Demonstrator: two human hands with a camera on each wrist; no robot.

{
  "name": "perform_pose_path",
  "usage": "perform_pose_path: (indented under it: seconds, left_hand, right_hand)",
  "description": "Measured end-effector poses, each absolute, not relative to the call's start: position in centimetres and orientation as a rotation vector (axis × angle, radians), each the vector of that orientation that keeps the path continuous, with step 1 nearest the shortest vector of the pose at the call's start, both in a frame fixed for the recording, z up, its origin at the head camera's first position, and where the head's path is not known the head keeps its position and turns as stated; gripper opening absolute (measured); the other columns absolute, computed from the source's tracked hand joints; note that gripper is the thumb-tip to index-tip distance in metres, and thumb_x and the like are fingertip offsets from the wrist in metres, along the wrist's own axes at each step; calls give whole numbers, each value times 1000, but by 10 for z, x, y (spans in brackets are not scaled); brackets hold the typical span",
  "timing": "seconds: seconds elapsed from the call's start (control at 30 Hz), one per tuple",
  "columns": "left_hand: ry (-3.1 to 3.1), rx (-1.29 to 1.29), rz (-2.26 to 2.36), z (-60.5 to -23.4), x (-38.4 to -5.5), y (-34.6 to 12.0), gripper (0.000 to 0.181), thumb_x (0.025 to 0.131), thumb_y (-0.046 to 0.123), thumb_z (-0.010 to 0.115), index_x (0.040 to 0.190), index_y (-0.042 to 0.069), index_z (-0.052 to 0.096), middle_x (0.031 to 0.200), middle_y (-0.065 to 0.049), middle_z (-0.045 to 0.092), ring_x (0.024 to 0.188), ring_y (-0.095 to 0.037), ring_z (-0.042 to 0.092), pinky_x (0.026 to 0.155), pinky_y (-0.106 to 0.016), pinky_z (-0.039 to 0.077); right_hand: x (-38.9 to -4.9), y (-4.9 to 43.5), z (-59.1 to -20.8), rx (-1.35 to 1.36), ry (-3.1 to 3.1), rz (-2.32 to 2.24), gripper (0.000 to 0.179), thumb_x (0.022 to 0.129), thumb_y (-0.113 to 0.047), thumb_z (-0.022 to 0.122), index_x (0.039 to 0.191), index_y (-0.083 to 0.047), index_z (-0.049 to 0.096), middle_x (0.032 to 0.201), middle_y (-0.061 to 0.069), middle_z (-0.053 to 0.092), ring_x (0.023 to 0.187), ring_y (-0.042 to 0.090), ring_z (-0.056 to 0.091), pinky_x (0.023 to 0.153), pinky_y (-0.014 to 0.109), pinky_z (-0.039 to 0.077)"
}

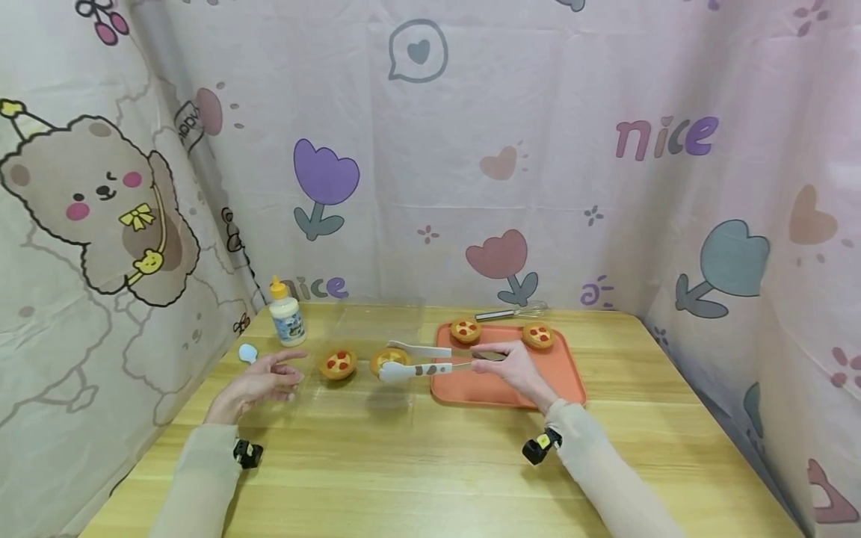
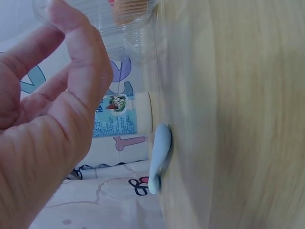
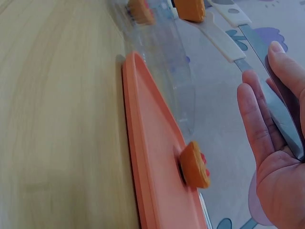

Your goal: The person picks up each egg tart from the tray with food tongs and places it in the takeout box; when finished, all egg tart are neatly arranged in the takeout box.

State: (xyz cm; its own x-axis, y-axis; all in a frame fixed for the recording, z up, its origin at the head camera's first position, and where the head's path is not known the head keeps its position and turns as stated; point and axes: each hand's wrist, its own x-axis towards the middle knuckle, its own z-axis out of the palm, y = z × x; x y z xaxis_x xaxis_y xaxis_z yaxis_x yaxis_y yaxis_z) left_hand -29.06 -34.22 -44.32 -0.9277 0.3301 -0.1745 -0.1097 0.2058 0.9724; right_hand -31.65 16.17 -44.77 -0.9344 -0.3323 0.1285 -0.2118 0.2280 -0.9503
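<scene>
My right hand (image 1: 511, 366) grips metal tongs (image 3: 281, 114) with pale, brown-spotted tips, thumb on one arm and fingers on the other. Between the tips is a small pizza-topped tart (image 3: 190, 9), held over a clear plastic box (image 1: 363, 403). Inside the box, to the left, sits another tart (image 1: 338, 365) with red toppings. My left hand (image 1: 265, 379) hovers by the box's left side, fingers loosely bent and holding nothing; whether a fingertip touches the box I cannot tell. An orange tray (image 1: 464, 388) lies below the right hand, bearing two tarts (image 1: 538, 335) at its far side.
A white bottle (image 1: 288, 320) with a yellow cap and blue label stands at the back left. Beside it lies a small light-blue utensil (image 2: 160, 155). Behind the tray is a whisk (image 1: 511, 314). Printed curtains (image 1: 417, 149) enclose the table's back and sides.
</scene>
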Motion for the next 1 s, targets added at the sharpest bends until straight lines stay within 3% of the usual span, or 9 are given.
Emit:
perform_pose_path:
  seconds: [0.37, 0.67, 0.83, 1.0]
  left_hand:
    - [2166, 246, 1774, -450, -293, -342, 72, 96, 5, 59, 153, -2, 17, 99, -8, 60, 81, -17, 64, 76, -35, 60]
    - [2150, 193, 1804, -449, -289, -345, 71, 96, 3, 58, 154, 0, 18, 101, -9, 61, 84, -17, 63, 74, -31, 59]
    - [2138, 204, 1816, -449, -292, -345, 73, 96, 4, 59, 154, -1, 16, 99, -8, 62, 83, -16, 63, 72, -30, 59]
    - [2132, 214, 1816, -452, -294, -344, 74, 96, 5, 60, 154, -2, 15, 99, -6, 60, 84, -15, 62, 73, -30, 59]
  right_hand:
    - [-315, 132, -455, -596, 2432, -1768, 46, 81, -34, 80, 120, -11, 71, 111, 12, 73, 94, 17, 70, 86, 33, 56]
    - [-321, 109, -463, -676, 2401, -1773, 49, 81, -29, 81, 121, -3, 69, 118, 9, 71, 110, 25, 67, 92, 33, 56]
    - [-321, 103, -465, -668, 2425, -1762, 48, 80, -32, 82, 120, -9, 71, 117, 6, 72, 112, 24, 66, 93, 33, 55]
    - [-321, 98, -467, -642, 2447, -1761, 47, 79, -27, 83, 119, -5, 71, 114, 7, 73, 112, 24, 66, 94, 35, 54]
